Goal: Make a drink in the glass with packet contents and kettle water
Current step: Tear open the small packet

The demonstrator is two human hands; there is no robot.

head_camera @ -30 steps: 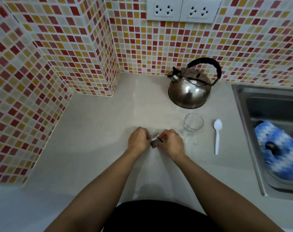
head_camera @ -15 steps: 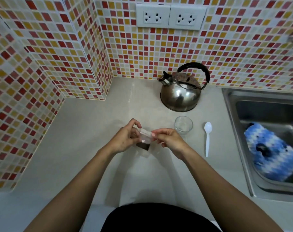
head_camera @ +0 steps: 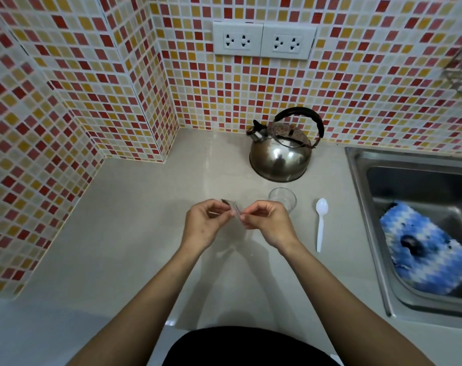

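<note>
A small clear packet (head_camera: 234,209) is pinched between my left hand (head_camera: 204,225) and my right hand (head_camera: 268,223), held above the counter in the middle of the view. Its lower part is hidden behind my fingers. A small clear glass (head_camera: 282,198) stands upright just behind my right hand, with nothing visible inside it. Behind the glass, against the tiled wall, sits a steel kettle (head_camera: 281,154) with a black handle. A white plastic spoon (head_camera: 321,223) lies to the right of the glass.
The pale counter (head_camera: 124,233) meets tiled walls at the left and back. A steel sink (head_camera: 420,212) at the right holds a blue and white cloth (head_camera: 425,249). Two wall sockets (head_camera: 263,41) sit above the kettle.
My hands have lifted the packet off the counter and turned it between the fingertips. The head has tilted up, so more wall shows. Kettle, glass and spoon have not moved.
</note>
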